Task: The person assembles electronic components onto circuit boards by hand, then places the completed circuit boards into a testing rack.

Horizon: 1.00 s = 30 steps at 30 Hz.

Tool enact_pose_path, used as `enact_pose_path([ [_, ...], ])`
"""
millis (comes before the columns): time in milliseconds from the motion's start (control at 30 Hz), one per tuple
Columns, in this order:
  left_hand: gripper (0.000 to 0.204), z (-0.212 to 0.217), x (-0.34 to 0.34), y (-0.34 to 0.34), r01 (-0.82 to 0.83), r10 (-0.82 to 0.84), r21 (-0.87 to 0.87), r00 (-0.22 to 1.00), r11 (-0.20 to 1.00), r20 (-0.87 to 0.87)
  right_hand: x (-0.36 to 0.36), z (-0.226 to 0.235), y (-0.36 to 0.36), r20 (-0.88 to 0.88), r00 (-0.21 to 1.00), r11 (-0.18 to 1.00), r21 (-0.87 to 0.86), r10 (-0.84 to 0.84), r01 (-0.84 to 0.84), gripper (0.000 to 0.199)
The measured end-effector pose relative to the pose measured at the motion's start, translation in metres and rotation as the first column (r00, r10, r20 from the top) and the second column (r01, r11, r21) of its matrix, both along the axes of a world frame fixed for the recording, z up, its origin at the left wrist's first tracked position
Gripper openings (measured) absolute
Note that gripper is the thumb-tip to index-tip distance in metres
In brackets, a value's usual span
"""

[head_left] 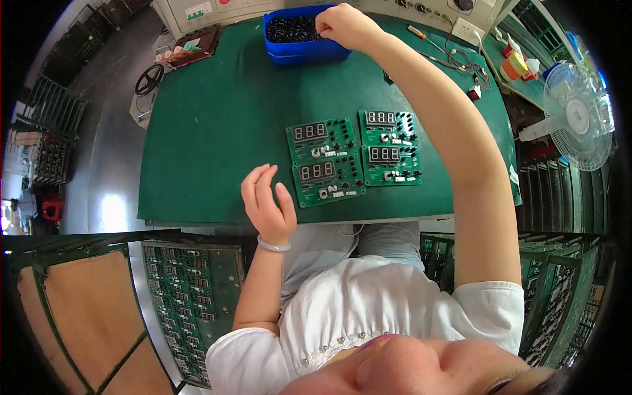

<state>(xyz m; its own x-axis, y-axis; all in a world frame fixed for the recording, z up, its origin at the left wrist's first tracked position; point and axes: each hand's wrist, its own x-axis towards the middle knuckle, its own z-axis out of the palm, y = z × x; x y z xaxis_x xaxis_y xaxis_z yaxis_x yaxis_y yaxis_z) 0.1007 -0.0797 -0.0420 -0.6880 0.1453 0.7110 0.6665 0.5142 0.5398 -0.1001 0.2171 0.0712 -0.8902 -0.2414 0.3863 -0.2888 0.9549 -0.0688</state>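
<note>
My right hand reaches to the far edge of the table, over the right side of a blue plastic bin. Its fingers are pinched together at the heap of small black parts in the bin; what they hold, if anything, is hidden. My left hand hovers at the table's front edge, its fingers apart and nothing in them. Just right of it lie green circuit boards in two joined pairs, a left pair and a right pair. Each board carries a three-digit display and black buttons.
A green mat covers the table. At the back right lie a screwdriver and thin cables. A white fan stands at the right. Beside my left arm, a rack panel holds many more boards.
</note>
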Motion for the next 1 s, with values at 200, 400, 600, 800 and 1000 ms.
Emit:
enact_pose_path([
  [200, 0.024, -0.003, -0.002, 0.000, 0.025, -0.026, 0.016, 1.000, 1.000, 0.009, -0.064, -0.012, -0.001, 0.206, 0.979, 0.990, 0.137, -0.012, -0.016, 0.014],
  [400, 0.025, 0.000, -0.006, 0.002, 0.039, -0.039, -0.009, 0.999, 0.999, -0.025, -0.126, -0.030, 0.007, 0.386, 0.911, 0.878, 0.474, -0.144, -0.062, 0.013],
  [600, 0.025, -0.006, -0.004, -0.006, -0.006, 0.005, -0.021, 1.000, 1.000, -0.005, -0.127, -0.041, -0.020, 0.247, 0.951, 0.829, 0.558, -0.183, 0.015, 0.012],
  [800, 0.024, -0.009, -0.008, 0.004, 0.042, -0.042, -0.015, 0.999, 0.999, -0.008, -0.111, -0.056, 0.029, 0.409, 0.911, 0.930, 0.353, -0.058, -0.099, 0.017],
  [1000, 0.023, -0.007, -0.003, 0.000, 0.024, -0.025, -0.023, 1.000, 0.999, -0.017, -0.077, -0.052, 0.068, -0.046, 0.999, 0.889, -0.457, 0.011, -0.031, 0.016],
])
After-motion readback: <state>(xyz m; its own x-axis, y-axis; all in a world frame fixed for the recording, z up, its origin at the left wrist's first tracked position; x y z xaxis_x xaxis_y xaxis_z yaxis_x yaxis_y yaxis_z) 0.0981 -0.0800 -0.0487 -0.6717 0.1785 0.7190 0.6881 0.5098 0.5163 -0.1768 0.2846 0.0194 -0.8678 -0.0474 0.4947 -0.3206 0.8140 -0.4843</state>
